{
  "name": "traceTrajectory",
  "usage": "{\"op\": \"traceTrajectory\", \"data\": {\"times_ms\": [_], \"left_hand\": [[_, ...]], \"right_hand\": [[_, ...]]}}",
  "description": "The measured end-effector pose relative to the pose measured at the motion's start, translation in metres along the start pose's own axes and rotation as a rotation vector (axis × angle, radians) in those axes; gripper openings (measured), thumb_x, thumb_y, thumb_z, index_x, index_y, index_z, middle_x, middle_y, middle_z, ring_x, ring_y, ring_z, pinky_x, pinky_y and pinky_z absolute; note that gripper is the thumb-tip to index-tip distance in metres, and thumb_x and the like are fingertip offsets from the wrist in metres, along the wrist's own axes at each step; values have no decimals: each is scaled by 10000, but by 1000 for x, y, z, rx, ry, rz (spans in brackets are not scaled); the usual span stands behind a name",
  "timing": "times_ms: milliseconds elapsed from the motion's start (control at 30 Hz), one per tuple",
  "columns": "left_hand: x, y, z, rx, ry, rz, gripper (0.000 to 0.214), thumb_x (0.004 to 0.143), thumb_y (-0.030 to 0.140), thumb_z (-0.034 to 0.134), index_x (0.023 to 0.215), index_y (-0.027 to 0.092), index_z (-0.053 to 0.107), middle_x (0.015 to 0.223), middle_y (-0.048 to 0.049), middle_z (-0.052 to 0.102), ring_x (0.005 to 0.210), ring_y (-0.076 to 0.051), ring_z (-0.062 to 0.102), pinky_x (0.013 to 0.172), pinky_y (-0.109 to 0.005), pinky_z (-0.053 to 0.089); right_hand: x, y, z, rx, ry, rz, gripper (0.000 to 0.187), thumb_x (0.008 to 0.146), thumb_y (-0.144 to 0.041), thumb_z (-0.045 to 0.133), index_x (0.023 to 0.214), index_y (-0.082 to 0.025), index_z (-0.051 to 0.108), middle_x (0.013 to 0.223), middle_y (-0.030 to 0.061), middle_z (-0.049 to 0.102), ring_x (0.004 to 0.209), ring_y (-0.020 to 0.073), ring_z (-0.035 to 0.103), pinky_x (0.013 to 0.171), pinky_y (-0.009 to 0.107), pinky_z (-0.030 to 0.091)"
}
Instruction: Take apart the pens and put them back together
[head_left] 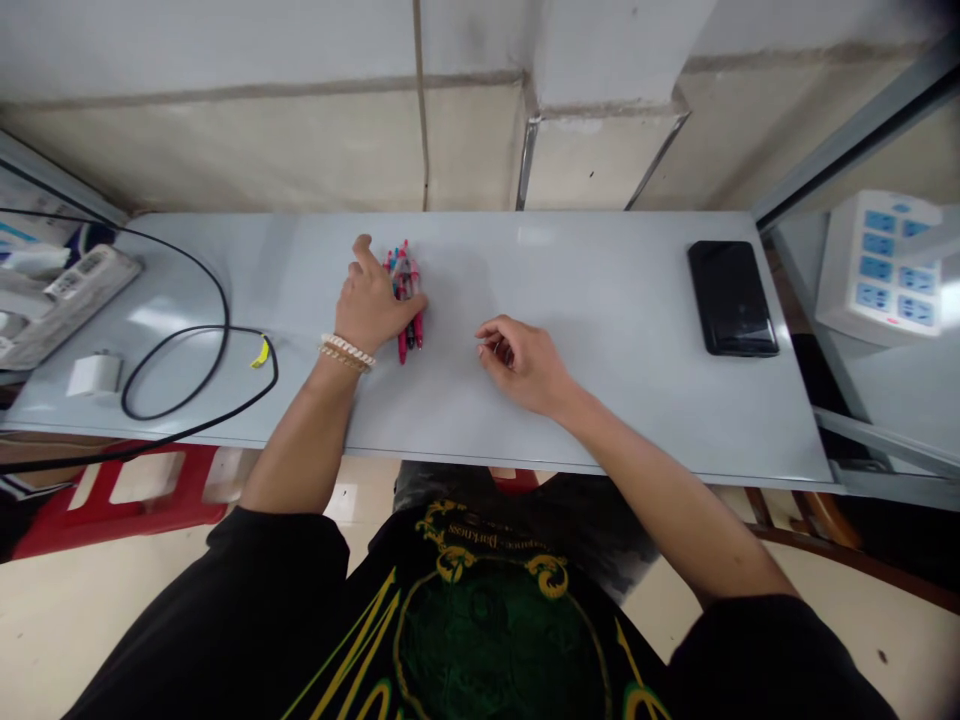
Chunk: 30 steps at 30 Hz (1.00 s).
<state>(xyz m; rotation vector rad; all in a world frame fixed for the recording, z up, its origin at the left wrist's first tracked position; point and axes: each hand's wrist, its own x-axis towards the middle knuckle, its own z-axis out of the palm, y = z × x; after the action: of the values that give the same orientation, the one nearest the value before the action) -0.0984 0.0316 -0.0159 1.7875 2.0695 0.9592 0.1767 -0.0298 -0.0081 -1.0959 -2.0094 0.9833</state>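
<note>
A bundle of several pens point(409, 300), mostly pink and red with some teal, lies on the grey table point(600, 300) left of centre. My left hand point(373, 300), with a beaded bracelet at the wrist, rests over the bundle, thumb curled round its near side and index finger stretched out. My right hand point(521, 362) lies on the tabletop to the right of the pens, apart from them. Its fingers are curled loosely inward and nothing shows in them.
A black phone point(732, 297) lies face up at the table's right end. On the left are a looped black cable point(196, 375) with a yellow tag, a white charger point(94, 375) and a power strip point(71, 300). A white socket block point(885, 265) sits at far right.
</note>
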Motion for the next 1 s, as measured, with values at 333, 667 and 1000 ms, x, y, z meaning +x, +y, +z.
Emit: {"op": "traceTrajectory", "data": {"times_ms": [333, 667, 1000], "left_hand": [[5, 3, 5, 103, -42, -47, 546, 541, 143, 815, 1012, 213, 548, 1011, -200, 719, 1240, -567, 666, 1122, -695, 500], [-20, 47, 19, -644, 216, 318, 490, 875, 271, 786, 1284, 283, 517, 988, -34, 642, 936, -241, 721, 895, -425, 645], [-59, 78, 44, -912, 237, 777, 412, 1018, 406, 780, 1312, 315, 507, 913, 10, 550, 647, -122, 594, 598, -285, 584]], "right_hand": [[6, 7, 9, -40, 18, -13, 167, 979, -290, 575, 1046, -195, 695, 929, 71, 759, 798, 191, 665, 778, 356, 501], [10, 11, 15, 81, 48, -102, 431, 941, -492, 700, 1229, -177, 638, 1064, 95, 743, 840, 194, 661, 807, 365, 552], [42, 10, 52, -76, -35, -149, 450, 831, -253, 767, 1259, -207, 637, 1219, 126, 750, 1129, 322, 711, 979, 472, 608]]}}
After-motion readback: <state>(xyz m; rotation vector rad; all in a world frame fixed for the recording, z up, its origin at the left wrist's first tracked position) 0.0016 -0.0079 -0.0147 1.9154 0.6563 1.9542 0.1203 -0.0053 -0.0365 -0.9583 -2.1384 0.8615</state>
